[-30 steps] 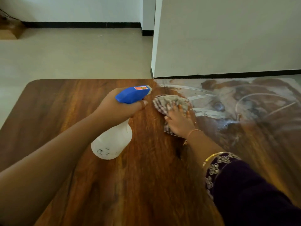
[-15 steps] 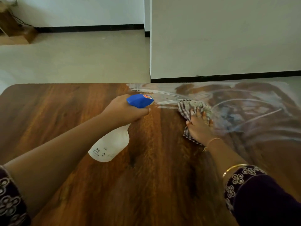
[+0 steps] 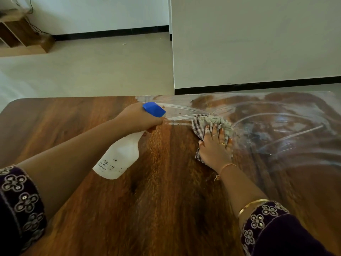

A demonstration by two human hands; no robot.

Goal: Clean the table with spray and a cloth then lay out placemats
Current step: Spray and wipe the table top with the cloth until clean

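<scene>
Both arms reach forward, left hand point(image 3: 137, 118) curled round the spray bottle point(image 3: 120, 156), right hand point(image 3: 215, 146) pressing flat on the cloth point(image 3: 203, 122)

The right hand point(image 3: 215, 150) hides part of the cloth point(image 3: 200, 124); print on the spray bottle point(image 3: 121, 154) is unreadable.

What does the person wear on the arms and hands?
Both sleeves are dark purple with pale flower embroidery at the cuff: left sleeve, right sleeve. The right arm has a thin gold bangle and an orange thread bracelet at the wrist; the right hand has a gold ring. The left hand shows no jewellery.
</scene>
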